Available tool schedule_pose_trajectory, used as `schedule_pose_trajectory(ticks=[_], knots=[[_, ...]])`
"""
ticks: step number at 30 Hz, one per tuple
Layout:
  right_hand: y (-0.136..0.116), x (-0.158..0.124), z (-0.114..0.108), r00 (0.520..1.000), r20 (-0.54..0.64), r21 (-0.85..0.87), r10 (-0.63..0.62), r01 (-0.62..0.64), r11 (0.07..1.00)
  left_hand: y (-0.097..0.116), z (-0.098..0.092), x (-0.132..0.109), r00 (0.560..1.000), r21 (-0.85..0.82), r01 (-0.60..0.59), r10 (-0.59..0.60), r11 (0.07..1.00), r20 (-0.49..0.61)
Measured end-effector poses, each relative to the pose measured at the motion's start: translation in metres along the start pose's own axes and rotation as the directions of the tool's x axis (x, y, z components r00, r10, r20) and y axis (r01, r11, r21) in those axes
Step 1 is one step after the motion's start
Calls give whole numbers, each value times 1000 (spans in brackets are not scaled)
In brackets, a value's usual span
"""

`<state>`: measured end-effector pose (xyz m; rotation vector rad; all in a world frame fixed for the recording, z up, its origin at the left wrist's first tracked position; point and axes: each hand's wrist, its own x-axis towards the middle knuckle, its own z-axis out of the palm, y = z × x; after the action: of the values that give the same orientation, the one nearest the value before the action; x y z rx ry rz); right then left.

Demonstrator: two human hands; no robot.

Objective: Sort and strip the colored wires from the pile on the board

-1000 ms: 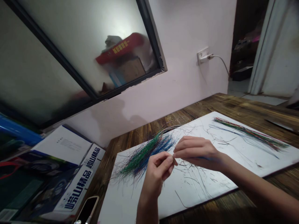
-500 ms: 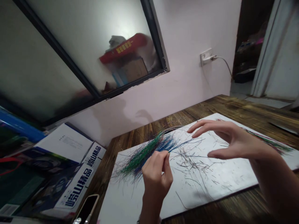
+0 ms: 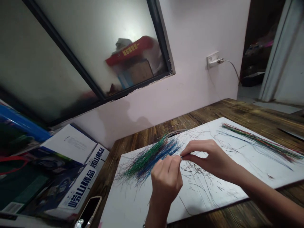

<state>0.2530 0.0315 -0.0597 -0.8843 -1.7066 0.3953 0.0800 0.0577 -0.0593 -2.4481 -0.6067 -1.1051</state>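
Observation:
My left hand (image 3: 166,177) is closed in a pinch on thin blue wires, over the middle of a white board (image 3: 133,202). Thumb and forefinger of my right hand (image 3: 209,156) pinch the same wires right at the left fingertips. Only a tiny bit of the wires shows between the two hands. To their left lies a tangled bundle of green wires (image 3: 148,157), with blue wires (image 3: 163,152) along its right side. Dark wire scraps (image 3: 196,171) are scattered beneath my right hand.
A straighter bundle of coloured wires (image 3: 263,141) lies on the board's right part. The board rests on a dark wooden table (image 3: 220,109). At the left stand printed boxes (image 3: 78,180) and a phone (image 3: 89,210). A plugged-in charger (image 3: 215,62) is on the wall.
My right hand was spread open above the board; it has moved left and closed on the wires at my left hand. The left hand keeps its pinch. The view has shifted slightly.

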Motion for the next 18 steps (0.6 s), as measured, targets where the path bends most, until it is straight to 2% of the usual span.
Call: schedule_pose_trajectory(ticks=[3,6,9,12,18], knots=[[6,-1,-2,999,38,-35,-36,37,999,1,0,0,999,-32,16,-15,999,32],[11,-4,-6,979,151,-230,-135,167,959,0,2,-1,997,-56,46,-42,997,72],[13,-6,-6,965,226,-357,-132,208,911,-2,2,-2,993,-64,80,-74,995,94],[14,-6,-6,961,234,-292,-149,215,932,-4,-1,-2,991,-82,102,-93,991,101],[13,-3,-9,955,188,-150,-231,260,954,-4,-5,-2,994,-164,66,-50,984,96]])
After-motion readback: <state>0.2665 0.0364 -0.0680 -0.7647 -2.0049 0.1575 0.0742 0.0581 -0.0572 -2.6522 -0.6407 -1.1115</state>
